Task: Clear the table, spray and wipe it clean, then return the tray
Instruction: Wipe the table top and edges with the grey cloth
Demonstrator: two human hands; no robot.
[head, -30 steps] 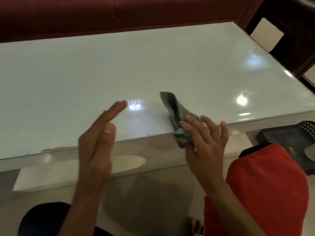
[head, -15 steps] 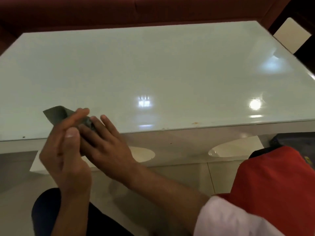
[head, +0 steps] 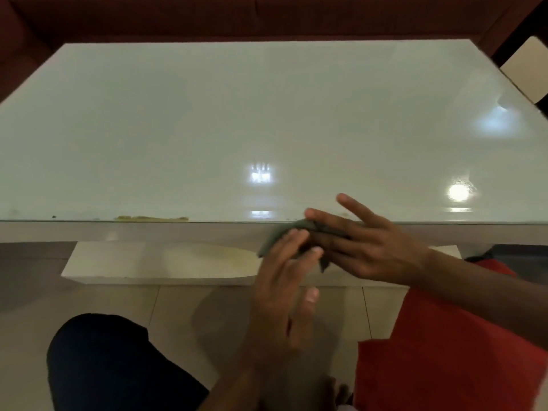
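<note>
A white glass-topped table [head: 267,114] fills the view, its top bare. A crumpled grey-green cloth [head: 281,232] sits just in front of the table's near edge, right of centre. My right hand [head: 367,241] holds the cloth, with the index and middle fingers stretched out over the edge and the lower fingers against the cloth. My left hand [head: 284,286] is below the edge, palm turned inward, its straight fingertips touching the cloth's underside. A yellowish smear [head: 151,218] lies along the near edge left of centre, with a few dark specks further left.
A dark red sofa [head: 267,16] runs behind the table. A red cushion or garment [head: 444,351] is at my lower right, my dark-clad knee [head: 112,366] at lower left. The table's white base [head: 163,262] stands on a tiled floor.
Both hands and the cloth moved along the near edge from the left side to right of centre. The view shifted, so the whole tabletop now shows.
</note>
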